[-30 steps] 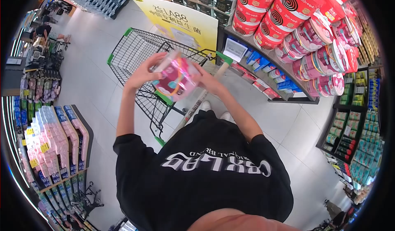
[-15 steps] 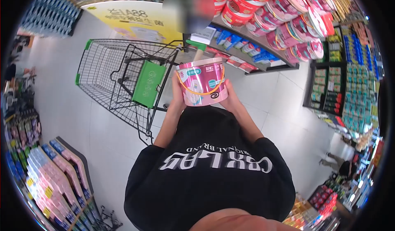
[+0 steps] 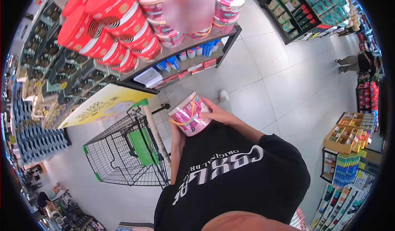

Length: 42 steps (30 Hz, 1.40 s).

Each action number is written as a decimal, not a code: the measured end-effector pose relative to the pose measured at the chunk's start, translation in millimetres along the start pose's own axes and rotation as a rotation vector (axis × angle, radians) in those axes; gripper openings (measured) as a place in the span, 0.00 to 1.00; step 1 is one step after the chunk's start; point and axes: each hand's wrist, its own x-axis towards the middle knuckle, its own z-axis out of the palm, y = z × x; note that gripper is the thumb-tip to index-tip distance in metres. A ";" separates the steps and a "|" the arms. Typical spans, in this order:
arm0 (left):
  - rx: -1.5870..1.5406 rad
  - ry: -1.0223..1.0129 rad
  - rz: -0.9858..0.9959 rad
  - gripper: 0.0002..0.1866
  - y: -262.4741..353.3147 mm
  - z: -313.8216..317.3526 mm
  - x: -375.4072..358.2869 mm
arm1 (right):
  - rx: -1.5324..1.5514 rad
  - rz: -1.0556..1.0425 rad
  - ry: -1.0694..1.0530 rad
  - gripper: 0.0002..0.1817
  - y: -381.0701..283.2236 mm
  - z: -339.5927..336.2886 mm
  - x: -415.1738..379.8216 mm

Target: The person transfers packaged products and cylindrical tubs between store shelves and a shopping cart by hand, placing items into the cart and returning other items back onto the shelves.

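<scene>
Close in front of my body I hold a pink bucket (image 3: 188,115) with a yellow carry handle and a dark spiral printed on it. The bucket is tilted in the head view. My left hand (image 3: 177,133) grips it from the left and below, its fingers partly hidden behind the bucket. At the upper right side, my right hand (image 3: 214,111) is wrapped round it, with fingers across the printed side. To the left of the bucket, the shopping cart (image 3: 108,165) stands with its pale handlebar (image 3: 155,130) near my left arm.
Red tubs (image 3: 113,9) and more pink buckets (image 3: 228,7) are stacked on a display shelf (image 3: 181,46) ahead. A yellow sign (image 3: 103,105) stands beyond the cart. Another person (image 3: 364,62) is far right. Stocked shelves (image 3: 349,138) line the right.
My view has turned to the right, so the display and cart have swung left. The bucket has tilted and sits lower in view, and my right hand now reaches further over its side.
</scene>
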 end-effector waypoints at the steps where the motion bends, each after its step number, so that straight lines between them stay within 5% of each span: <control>1: 0.064 -0.030 0.037 0.36 -0.4 12.3 8.9 | -0.001 -0.043 -0.014 0.52 -0.7 -15.5 1.1; 5: 0.330 -0.172 0.227 0.45 10.6 102.1 63.5 | -0.079 -0.270 0.043 0.58 -31.8 -99.3 5.9; 9: 0.610 -0.350 0.274 0.54 31.6 214.5 147.2 | -0.197 -0.188 0.024 0.65 -108.1 -220.7 6.5; 12: 0.630 -0.421 0.405 0.58 55.5 305.7 201.8 | -0.302 -0.509 0.185 0.67 -194.4 -278.7 12.8; 19: 0.572 -0.298 0.761 0.44 98.9 410.0 270.4 | -0.493 -0.624 0.164 0.67 -307.0 -358.4 99.5; 21: 0.590 -0.257 0.809 0.38 91.2 404.6 289.0 | -0.579 -0.795 0.171 0.61 -309.0 -369.5 129.8; 22: 0.916 -0.133 0.946 0.35 84.3 399.1 288.4 | -0.620 -0.878 0.175 0.58 -309.2 -371.3 140.6; 25: 0.964 -0.123 0.837 0.36 55.6 371.7 280.5 | -0.523 -0.843 0.116 0.61 -315.2 -369.9 154.0; 28: 1.125 -0.024 0.708 0.36 32.4 309.2 252.2 | -0.594 -0.782 0.383 0.48 -300.0 -357.8 138.8; 32: 1.561 0.555 0.644 0.40 16.7 166.2 151.4 | -0.494 -0.742 0.624 0.27 -233.3 -322.5 103.3; 34: 1.546 1.042 0.461 0.45 -4.4 78.2 68.3 | -0.173 -0.594 0.391 0.16 -164.0 -303.2 107.5; 35: 1.623 1.380 0.218 0.50 -19.8 52.6 27.2 | -0.077 -0.406 0.254 0.13 -145.1 -278.0 101.6; 36: 1.585 1.537 0.133 0.46 -25.5 38.4 -15.5 | -0.074 -0.288 0.130 0.13 -120.6 -252.1 99.0; 39: 1.494 1.580 -0.351 0.35 -70.1 -24.0 -112.2 | -0.296 -0.168 -0.328 0.13 -49.1 -177.9 95.5; 40: 1.413 1.538 -0.353 0.31 -73.8 -32.8 -124.7 | -0.339 -0.064 -0.508 0.12 -58.3 -147.2 91.6; 42: 1.254 1.435 -0.323 0.22 -55.8 -63.4 -131.1 | -0.520 -0.188 -0.772 0.14 -84.5 -86.0 96.9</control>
